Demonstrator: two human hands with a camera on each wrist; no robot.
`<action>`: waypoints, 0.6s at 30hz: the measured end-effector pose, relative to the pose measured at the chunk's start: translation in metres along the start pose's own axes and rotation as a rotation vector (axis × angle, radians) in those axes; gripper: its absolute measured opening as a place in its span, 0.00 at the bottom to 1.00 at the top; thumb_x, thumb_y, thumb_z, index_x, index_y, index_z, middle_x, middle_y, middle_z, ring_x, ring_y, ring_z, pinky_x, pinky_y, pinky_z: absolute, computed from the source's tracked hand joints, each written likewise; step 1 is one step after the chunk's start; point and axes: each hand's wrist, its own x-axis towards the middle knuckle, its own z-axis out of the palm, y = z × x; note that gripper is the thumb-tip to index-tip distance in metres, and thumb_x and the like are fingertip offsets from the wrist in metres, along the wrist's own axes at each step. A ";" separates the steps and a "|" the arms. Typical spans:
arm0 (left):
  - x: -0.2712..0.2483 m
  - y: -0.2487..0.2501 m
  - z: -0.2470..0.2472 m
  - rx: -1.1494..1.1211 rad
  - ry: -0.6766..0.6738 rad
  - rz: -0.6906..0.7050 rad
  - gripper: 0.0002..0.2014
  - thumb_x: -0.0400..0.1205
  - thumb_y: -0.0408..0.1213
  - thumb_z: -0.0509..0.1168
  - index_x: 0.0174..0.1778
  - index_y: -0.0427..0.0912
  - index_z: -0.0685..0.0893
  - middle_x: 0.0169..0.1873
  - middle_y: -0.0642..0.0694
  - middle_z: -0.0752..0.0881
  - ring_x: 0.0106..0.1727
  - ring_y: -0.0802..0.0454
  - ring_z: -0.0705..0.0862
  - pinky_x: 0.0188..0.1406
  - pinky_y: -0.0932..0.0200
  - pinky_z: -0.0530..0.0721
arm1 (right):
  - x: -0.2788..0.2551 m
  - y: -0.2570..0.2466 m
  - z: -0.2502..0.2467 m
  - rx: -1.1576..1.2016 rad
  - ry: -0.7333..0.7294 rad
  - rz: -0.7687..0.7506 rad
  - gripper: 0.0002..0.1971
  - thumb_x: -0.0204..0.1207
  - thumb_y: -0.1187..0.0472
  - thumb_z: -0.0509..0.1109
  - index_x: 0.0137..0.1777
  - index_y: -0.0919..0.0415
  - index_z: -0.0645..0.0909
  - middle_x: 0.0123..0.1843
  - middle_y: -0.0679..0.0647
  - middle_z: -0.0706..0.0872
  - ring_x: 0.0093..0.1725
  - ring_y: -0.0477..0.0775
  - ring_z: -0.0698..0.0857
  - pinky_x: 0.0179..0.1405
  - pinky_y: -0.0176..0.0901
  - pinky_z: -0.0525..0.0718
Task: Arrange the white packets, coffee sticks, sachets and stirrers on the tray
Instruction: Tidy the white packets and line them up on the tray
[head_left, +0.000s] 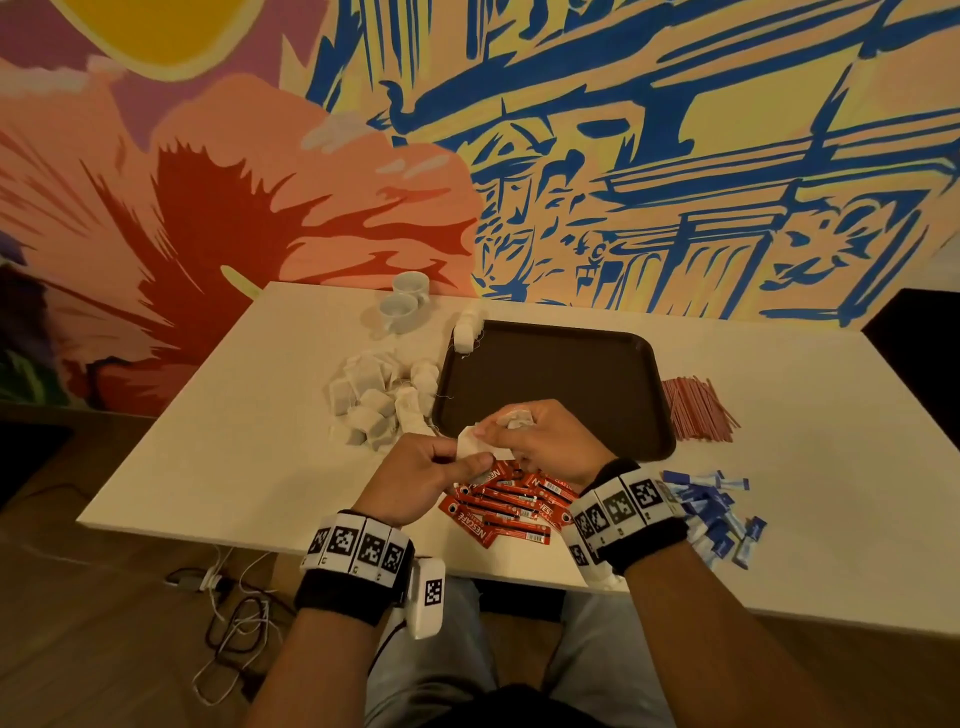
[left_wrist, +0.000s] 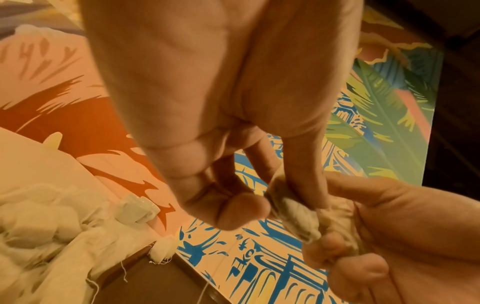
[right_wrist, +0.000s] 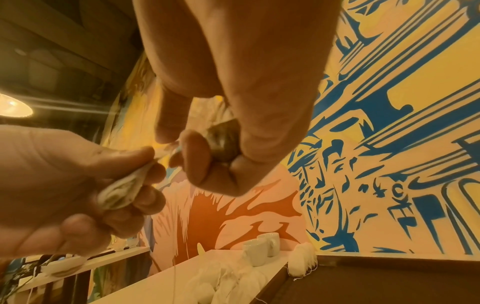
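Left fingers (head_left: 470, 460): curled, pinching one end of a white packet (head_left: 470, 441), just above the near rim of the tray.
Right fingers (head_left: 501, 421): curled round a second white packet (head_left: 517, 418), bunched up small in the grip.
Left hand (head_left: 421, 475): close beside the right hand (head_left: 550, 441), both held up over the desk (head_left: 260, 467).
Coffee sticks (head_left: 511, 506): red, in a loose heap under the two hands, near the front edge.
Sachets (head_left: 719, 514): blue and white, scattered on the right side by the right wrist.
Tray (head_left: 550, 384): dark brown, flat on the middle of the desk, one small bunch of white packets (head_left: 466, 332) at its far left corner.
Packet pile (head_left: 379, 397): many white packets with thin strings, heaped just left of the tray.
Stirrers (head_left: 696, 408): red, lying in a bundle just right of the tray.
Cups (head_left: 405, 301): two white ones, side by side at the far edge.
Wall (head_left: 623, 156): painted with a big red flower and blue lines.
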 end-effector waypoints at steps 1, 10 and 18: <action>0.001 -0.001 -0.001 -0.003 0.026 -0.003 0.08 0.81 0.45 0.73 0.47 0.46 0.94 0.39 0.47 0.93 0.32 0.60 0.83 0.38 0.62 0.80 | 0.002 0.001 -0.001 0.032 0.030 0.029 0.06 0.84 0.56 0.73 0.53 0.55 0.90 0.36 0.44 0.88 0.28 0.39 0.81 0.27 0.33 0.78; 0.034 0.019 -0.034 0.028 0.276 0.027 0.06 0.81 0.45 0.74 0.48 0.49 0.93 0.37 0.51 0.92 0.31 0.61 0.83 0.33 0.65 0.81 | 0.019 0.017 -0.025 0.344 0.265 0.203 0.12 0.89 0.65 0.61 0.61 0.60 0.86 0.52 0.57 0.83 0.43 0.50 0.82 0.41 0.42 0.84; 0.115 0.044 -0.078 0.250 0.172 0.047 0.08 0.80 0.45 0.74 0.49 0.46 0.93 0.43 0.48 0.92 0.42 0.53 0.85 0.39 0.59 0.85 | 0.043 0.017 -0.049 0.406 0.309 0.127 0.12 0.89 0.57 0.65 0.64 0.61 0.86 0.58 0.60 0.91 0.53 0.53 0.90 0.42 0.42 0.91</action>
